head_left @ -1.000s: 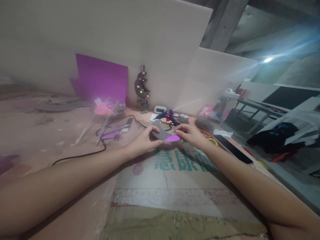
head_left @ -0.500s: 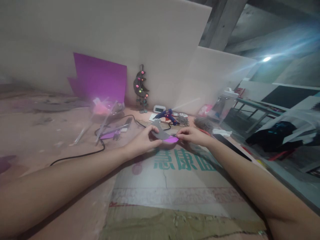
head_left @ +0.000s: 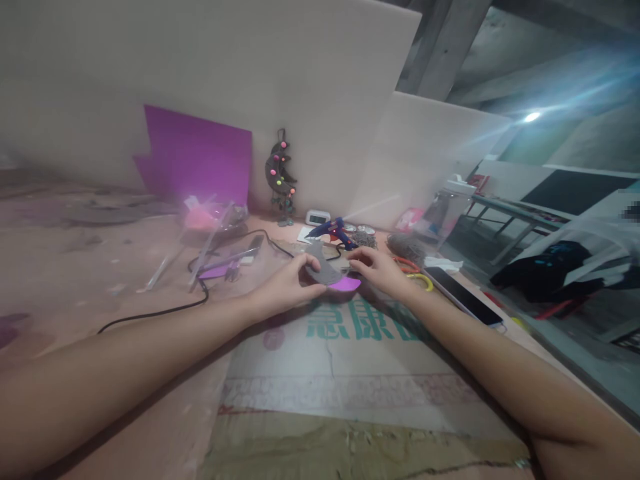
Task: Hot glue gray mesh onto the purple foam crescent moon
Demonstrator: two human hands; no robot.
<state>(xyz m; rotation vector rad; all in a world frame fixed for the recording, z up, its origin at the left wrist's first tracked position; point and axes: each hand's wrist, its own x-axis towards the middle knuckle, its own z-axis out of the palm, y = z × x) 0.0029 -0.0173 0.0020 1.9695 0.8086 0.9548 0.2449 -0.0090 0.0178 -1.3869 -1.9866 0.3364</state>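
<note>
A grey crescent-shaped piece (head_left: 327, 272) is pinched between the thumb and fingers of my left hand (head_left: 295, 275). A purple piece (head_left: 346, 285) shows along its lower right end, touching it. My right hand (head_left: 374, 268) hovers just right of the crescent's end, its thumb and index finger curved with a gap between them. Nothing shows clearly in its fingers. Behind the crescent lies a blue glue gun (head_left: 336, 231) with a small red light. Scissors with orange and yellow handles (head_left: 425, 281) lie by my right wrist.
Printed cardboard (head_left: 330, 387) covers the table in front of me. A phone (head_left: 465, 295) and a bottle (head_left: 447, 207) are at right. A small clock (head_left: 318, 217), a decorated crescent (head_left: 281, 170) and a purple sheet (head_left: 200, 157) stand behind. A black cord (head_left: 160, 311) crosses the left.
My right hand has moved slightly up and its pinch at the crescent's end has loosened. The yellow scissor handle now shows. My left hand keeps its hold.
</note>
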